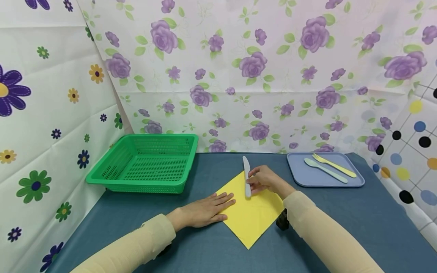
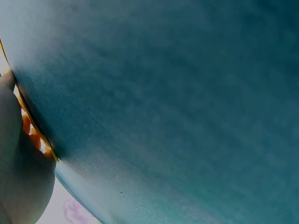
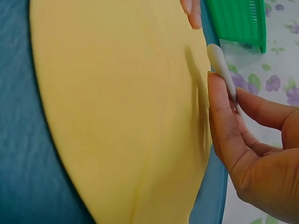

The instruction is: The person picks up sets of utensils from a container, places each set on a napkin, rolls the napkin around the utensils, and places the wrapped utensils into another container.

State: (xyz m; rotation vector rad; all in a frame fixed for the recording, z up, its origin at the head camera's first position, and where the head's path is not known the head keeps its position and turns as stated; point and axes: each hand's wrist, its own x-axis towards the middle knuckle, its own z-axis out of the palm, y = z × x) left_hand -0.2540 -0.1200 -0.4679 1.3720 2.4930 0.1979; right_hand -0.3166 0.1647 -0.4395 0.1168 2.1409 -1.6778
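A yellow napkin point(image 1: 254, 218) lies like a diamond on the table, one corner toward me. My left hand point(image 1: 209, 209) rests flat with spread fingers on its left corner; in the left wrist view part of that hand point(image 2: 23, 177) shows at the edge. Above the napkin my right hand point(image 1: 266, 179) pinches a pale grey-white table knife point(image 1: 247, 189), its blade pointing away from me. In the right wrist view the thumb and fingers of the right hand point(image 3: 252, 144) hold the knife point(image 3: 220, 63) by its handle, and its shadow falls on the napkin point(image 3: 117, 102).
A green plastic basket point(image 1: 181, 184) stands at the back left. At the back right, a blue-grey tray point(image 1: 300, 176) holds a pale green spoon point(image 1: 326, 170) and a yellow fork point(image 1: 334, 165). Flowered cloth point(image 1: 225, 57) hangs behind the blue table point(image 1: 211, 250).
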